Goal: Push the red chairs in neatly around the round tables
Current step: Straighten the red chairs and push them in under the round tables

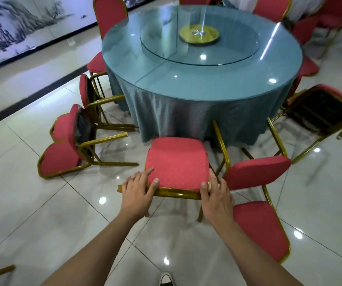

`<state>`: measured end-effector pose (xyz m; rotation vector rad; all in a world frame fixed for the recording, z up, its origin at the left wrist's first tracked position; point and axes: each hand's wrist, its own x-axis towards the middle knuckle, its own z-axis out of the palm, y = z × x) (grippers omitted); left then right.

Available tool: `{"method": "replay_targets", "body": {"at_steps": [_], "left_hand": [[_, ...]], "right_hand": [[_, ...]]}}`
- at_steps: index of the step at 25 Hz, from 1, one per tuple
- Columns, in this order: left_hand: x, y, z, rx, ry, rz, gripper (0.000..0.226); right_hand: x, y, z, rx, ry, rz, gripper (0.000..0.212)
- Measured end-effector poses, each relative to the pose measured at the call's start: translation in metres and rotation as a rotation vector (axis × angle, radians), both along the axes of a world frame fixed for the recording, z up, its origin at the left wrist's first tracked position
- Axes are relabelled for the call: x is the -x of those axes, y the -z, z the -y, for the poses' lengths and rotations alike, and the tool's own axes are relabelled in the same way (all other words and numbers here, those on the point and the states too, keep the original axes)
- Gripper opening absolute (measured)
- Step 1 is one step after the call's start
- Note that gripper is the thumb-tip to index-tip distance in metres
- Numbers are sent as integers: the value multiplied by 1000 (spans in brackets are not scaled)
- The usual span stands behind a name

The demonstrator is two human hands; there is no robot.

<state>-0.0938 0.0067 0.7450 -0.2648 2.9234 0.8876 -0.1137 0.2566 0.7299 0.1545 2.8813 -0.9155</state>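
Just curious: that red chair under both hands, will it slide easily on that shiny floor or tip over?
The red chair will probably slide easily: the glossy tile floor looks slick. It seems light, given its thin gold frame. Several chairs nearby already lie toppled, so it may tip.

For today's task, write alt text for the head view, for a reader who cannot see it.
Both hands, left hand and right hand, grip a red chair by its top edge before a round table; other red chairs lie tipped over on the floor around it.
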Motion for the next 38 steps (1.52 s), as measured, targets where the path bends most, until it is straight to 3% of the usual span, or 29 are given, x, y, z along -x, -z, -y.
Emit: {"method": "replay_targets", "body": {"at_steps": [12,19,29,38], "left_hand": [[26,6,3,-15,15,-36,65],[64,1,0,32,-97,-52,71],[132,-3,29,107,-115,-44,65],[214,-3,87,106,-15,-44,65]], "right_hand": [[32,1,-2,121,-5,12,81],[66,-3,3,64,-32,62,66],[117,-5,41,58,48,95,92],[176,-7,102,42,155,125,85]]}}
